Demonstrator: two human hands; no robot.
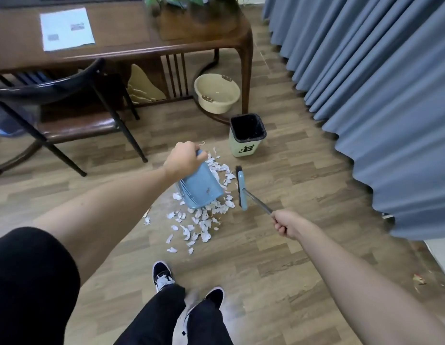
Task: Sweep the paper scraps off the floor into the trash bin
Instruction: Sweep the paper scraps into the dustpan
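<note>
Left hand (183, 159) grips the dustpan (200, 186), right hand (287, 224) the broom (242, 189); best press the pan's lip flat before sweeping paper scraps (204, 227) in.

light: soft, even | shadows: faint | edges: fisheye-bent | detail: slightly soft

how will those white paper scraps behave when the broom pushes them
The torn white paper scraps look thin and curled, so probably very light and apt to scatter. Lying flat on the wood-look floor, some may slip under the blue broom head.
</note>
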